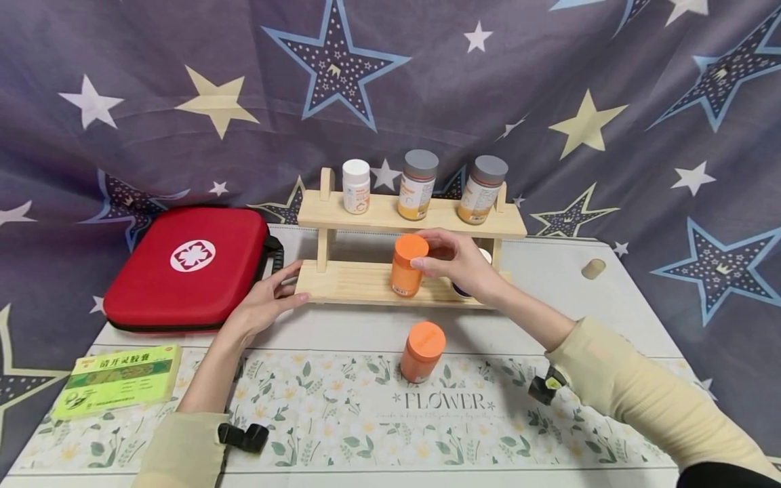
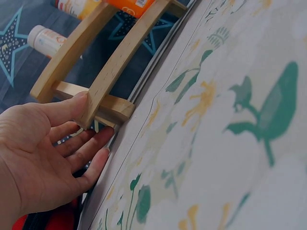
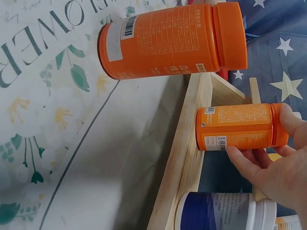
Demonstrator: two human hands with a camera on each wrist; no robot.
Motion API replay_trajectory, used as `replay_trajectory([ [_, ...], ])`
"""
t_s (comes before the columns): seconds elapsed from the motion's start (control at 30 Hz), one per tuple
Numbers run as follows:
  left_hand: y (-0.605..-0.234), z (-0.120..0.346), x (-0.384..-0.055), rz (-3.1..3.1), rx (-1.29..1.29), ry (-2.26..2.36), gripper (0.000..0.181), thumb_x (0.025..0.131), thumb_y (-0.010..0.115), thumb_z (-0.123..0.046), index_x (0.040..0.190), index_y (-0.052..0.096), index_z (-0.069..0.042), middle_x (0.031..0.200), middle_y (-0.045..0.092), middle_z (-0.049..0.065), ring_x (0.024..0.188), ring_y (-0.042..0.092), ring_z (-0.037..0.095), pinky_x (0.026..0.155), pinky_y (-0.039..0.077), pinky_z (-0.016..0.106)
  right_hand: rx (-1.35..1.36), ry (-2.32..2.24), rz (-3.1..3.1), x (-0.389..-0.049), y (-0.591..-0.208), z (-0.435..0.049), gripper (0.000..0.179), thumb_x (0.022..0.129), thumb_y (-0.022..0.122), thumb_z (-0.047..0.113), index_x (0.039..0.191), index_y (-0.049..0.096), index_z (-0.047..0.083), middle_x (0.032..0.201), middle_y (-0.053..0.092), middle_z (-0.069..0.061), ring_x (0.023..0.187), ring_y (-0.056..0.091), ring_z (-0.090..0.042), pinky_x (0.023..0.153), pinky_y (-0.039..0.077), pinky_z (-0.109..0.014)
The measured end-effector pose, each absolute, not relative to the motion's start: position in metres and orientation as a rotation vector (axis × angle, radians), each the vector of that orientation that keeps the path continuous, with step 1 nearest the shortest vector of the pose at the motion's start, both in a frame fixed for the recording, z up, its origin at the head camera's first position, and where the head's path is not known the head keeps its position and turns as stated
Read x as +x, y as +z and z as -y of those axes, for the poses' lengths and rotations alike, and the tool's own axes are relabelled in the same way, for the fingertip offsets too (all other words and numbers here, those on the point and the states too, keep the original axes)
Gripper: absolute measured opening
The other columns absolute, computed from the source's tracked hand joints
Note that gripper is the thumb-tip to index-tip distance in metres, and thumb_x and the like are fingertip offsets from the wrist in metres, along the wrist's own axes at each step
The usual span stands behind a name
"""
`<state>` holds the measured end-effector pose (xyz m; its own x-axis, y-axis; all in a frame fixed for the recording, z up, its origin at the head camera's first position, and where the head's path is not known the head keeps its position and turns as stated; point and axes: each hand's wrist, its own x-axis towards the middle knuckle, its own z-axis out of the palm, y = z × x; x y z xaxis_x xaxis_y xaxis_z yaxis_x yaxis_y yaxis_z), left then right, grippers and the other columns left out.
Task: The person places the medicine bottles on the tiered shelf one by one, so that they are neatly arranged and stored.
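My right hand (image 1: pixel 466 268) pinches an orange pill bottle (image 1: pixel 405 276) near its cap. That bottle stands upright at the lower board of a wooden two-tier shelf (image 1: pixel 350 281). In the right wrist view, the thumb lies by the cap and the fingers (image 3: pixel 261 155) reach along the bottle's side. My left hand (image 1: pixel 265 305) holds the shelf's left end, thumb on the lower board, the other fingers partly behind it. A second orange bottle (image 1: pixel 422 352) stands on the table in front. Beside the held bottle, a blue-and-white bottle (image 3: pixel 220 211) is partly hidden by my right hand.
On the upper board stand a white bottle (image 1: pixel 356 188) and two grey-capped bottles (image 1: pixel 417 186). A red first-aid case (image 1: pixel 183 271) lies left of the shelf, with a yellow-green medicine box (image 1: pixel 118 381) nearer. A small tan cylinder (image 1: pixel 593 269) is at the right.
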<state>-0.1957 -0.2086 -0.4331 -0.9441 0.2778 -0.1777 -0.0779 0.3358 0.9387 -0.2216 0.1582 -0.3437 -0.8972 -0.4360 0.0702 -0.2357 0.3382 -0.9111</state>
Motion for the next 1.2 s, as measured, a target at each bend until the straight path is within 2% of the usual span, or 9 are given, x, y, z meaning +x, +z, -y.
replay_trajectory([
  [0.23,-0.4328,0.2081,-0.1953,-2.302,0.175,1.635,0.083,0.099,0.069,-0.018,0.166,0.019,-0.019,0.166,0.033,0.02,0.141,0.051,0.039,0.09,0.045,0.011,-0.586,-1.609,-2.407,-0.2208,-0.344,-0.1587,0.048,0.096,0.073,0.012,0.142,0.059,0.009,0.131,0.068,-0.015,0.099,0.069,-0.014,0.09,0.06,-0.045],
  [0.37,-0.4328,0.2084,-0.1953,-2.307,0.176,1.63,0.083,0.099,0.069,-0.018,0.166,0.02,-0.02,0.164,0.037,0.021,0.141,0.052,0.039,0.091,0.045,0.011,-0.565,-1.594,-2.429,-0.2205,-0.344,-0.1577,0.05,0.096,0.072,0.012,0.144,0.057,0.008,0.132,0.068,-0.016,0.099,0.068,-0.012,0.091,0.06,-0.045],
  [0.7,-0.4334,0.2084,-0.1954,-2.311,0.172,1.623,0.083,0.099,0.068,-0.019,0.166,0.02,-0.02,0.16,0.042,0.024,0.14,0.052,0.039,0.091,0.045,0.011,-0.539,-1.592,-2.441,-0.2199,-0.3449,-0.1563,0.052,0.095,0.074,0.013,0.144,0.057,0.008,0.132,0.067,-0.017,0.103,0.068,-0.021,0.091,0.059,-0.049],
  [0.8,-0.4334,0.2083,-0.1953,-2.307,0.172,1.626,0.083,0.099,0.068,-0.018,0.166,0.019,-0.02,0.161,0.041,0.023,0.14,0.052,0.039,0.09,0.045,0.01,-0.535,-1.57,-2.461,-0.2196,-0.346,-0.1569,0.054,0.095,0.074,0.014,0.145,0.056,0.008,0.134,0.066,-0.016,0.107,0.068,-0.025,0.091,0.06,-0.043],
  [0.93,-0.4335,0.208,-0.1953,-2.306,0.175,1.63,0.083,0.099,0.069,-0.018,0.166,0.02,-0.019,0.163,0.038,0.022,0.141,0.052,0.039,0.09,0.045,0.01,-0.535,-1.535,-2.502,-0.2195,-0.3467,-0.1583,0.056,0.095,0.075,0.017,0.147,0.056,0.009,0.137,0.065,-0.015,0.112,0.067,-0.027,0.087,0.058,-0.027],
  [1.0,-0.4336,0.208,-0.1953,-2.308,0.175,1.631,0.083,0.099,0.069,-0.018,0.166,0.02,-0.02,0.163,0.038,0.022,0.14,0.052,0.039,0.09,0.045,0.01,-0.536,-1.529,-2.513,-0.2189,-0.3458,-0.1584,0.056,0.095,0.075,0.018,0.147,0.056,0.01,0.137,0.065,-0.014,0.113,0.067,-0.027,0.087,0.056,-0.023],
  [1.2,-0.4333,0.208,-0.1954,-2.308,0.172,1.632,0.083,0.099,0.069,-0.018,0.166,0.02,-0.02,0.163,0.038,0.021,0.139,0.053,0.038,0.09,0.045,0.01,-0.531,-1.507,-2.533,-0.2179,-0.3442,-0.1597,0.057,0.095,0.075,0.021,0.148,0.056,0.013,0.137,0.066,-0.012,0.117,0.066,-0.027,0.092,0.054,-0.025],
])
